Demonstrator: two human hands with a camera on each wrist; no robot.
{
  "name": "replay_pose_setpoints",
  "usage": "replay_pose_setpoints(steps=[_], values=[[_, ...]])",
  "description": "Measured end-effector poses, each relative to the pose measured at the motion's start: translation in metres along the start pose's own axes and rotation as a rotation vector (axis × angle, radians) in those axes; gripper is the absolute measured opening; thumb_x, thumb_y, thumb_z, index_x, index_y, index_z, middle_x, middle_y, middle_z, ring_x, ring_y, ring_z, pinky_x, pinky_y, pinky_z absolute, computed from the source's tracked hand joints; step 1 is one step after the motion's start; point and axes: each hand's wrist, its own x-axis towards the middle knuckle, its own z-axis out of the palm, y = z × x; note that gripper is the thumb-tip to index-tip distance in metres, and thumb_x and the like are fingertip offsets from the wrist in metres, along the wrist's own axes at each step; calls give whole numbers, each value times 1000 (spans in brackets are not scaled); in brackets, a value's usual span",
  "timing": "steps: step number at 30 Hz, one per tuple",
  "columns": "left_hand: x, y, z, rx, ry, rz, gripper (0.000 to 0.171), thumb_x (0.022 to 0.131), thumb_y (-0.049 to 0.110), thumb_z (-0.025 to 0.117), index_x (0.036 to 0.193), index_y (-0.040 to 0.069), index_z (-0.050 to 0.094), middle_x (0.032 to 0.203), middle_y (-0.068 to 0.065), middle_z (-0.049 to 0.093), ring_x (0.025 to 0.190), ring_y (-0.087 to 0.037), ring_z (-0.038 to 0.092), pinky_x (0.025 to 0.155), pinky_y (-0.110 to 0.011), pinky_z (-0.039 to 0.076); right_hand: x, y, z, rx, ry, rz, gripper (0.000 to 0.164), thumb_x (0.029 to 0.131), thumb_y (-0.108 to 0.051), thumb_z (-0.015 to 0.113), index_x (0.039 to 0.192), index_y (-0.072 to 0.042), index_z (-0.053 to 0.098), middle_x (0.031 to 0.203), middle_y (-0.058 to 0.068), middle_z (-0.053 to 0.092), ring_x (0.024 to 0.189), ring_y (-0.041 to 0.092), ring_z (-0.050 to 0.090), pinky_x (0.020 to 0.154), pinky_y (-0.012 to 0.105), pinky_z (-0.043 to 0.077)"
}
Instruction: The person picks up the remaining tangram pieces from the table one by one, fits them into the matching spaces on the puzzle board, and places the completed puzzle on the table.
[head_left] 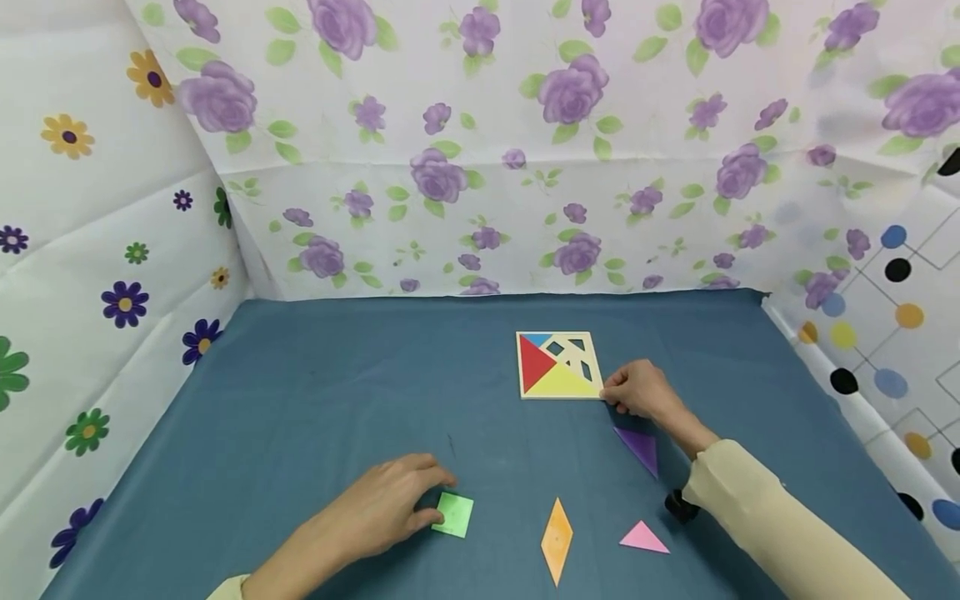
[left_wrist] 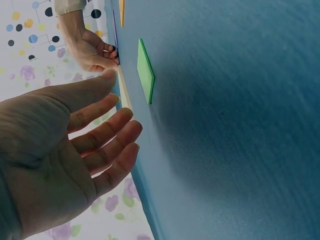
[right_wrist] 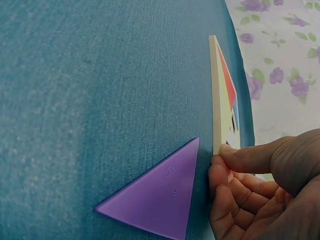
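My right hand point(head_left: 639, 390) pinches the near right corner of a wooden tangram board point(head_left: 558, 397) between thumb and fingers; the right wrist view shows the board's pale edge point(right_wrist: 216, 100). Red point(head_left: 533, 364), yellow point(head_left: 562, 382) and blue pieces lie in the board, beside several dark cut-out openings. My left hand point(head_left: 393, 504) hovers with loosely bent fingers by a light green square point(head_left: 455, 515); the left wrist view shows a gap between that hand point(left_wrist: 70, 150) and the square point(left_wrist: 145, 71). Below my right hand lies a purple triangle point(head_left: 641, 450).
An orange rhombus point(head_left: 557, 542) and a pink triangle point(head_left: 643, 538) lie toward the near side of the blue cloth point(head_left: 360, 375). Flowered sheeting point(head_left: 480, 225) rises behind the table. A dark band point(head_left: 681, 506) shows under the right sleeve.
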Motion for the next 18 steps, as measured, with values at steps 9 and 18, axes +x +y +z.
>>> replay_pose_setpoints(steps=[9, 18], values=[[1, 2, 3, 15, -9, -7, 40, 85, 25, 87, 121, 16, 73, 114, 4, 64, 104, -15, 64, 82, -37, 57, 3, -1, -1, 7, -3, -22, 13, 95, -10, 75, 87, -1, 79, 70, 7, 70, 60, 17, 63, 54, 30, 53], [2, 6, 8, 16, 22, 29, 39, 86, 26, 86, 121, 15, 73, 115, 4, 64, 104, -15, 63, 84, -37, 57, 2, 2, -2, 6, 7, -19, 13, 95, -7, 74, 85, -1, 78, 68, 6, 69, 59, 18, 63, 53, 30, 52]])
